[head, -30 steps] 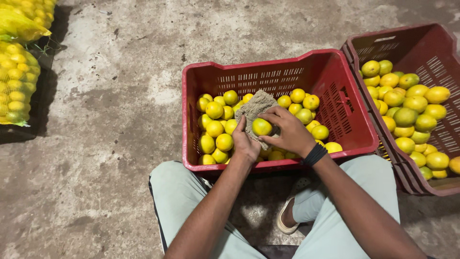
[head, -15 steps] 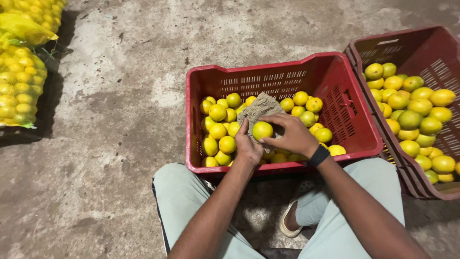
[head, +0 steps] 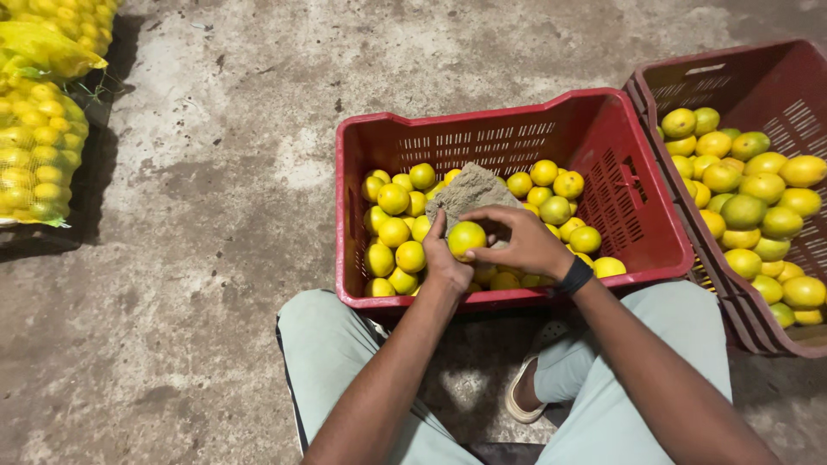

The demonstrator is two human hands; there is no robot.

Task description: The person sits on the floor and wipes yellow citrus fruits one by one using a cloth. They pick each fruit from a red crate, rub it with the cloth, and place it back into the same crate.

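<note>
My left hand (head: 444, 260) grips a yellow citrus fruit (head: 466, 238) from the left, just above the near side of a red plastic crate (head: 517, 129). My right hand (head: 524, 245) curls over the fruit from the right, fingers pinching a grey-brown cloth (head: 469, 189) that stands up behind the fruit. A black band sits on my right wrist. The crate under both hands holds several yellow and greenish fruits (head: 396, 232).
A second red crate (head: 732, 82) with larger fruits (head: 749, 207) stands at the right, touching the first. Yellow net sacks of fruit (head: 34, 146) lie at the far left. The floor is stained concrete (head: 189, 215). My knees in pale trousers frame a sandalled foot (head: 523, 398).
My hands have stayed over the crate's near side. The right fingers have shifted slightly on the fruit, and the cloth behind it has moved a little.
</note>
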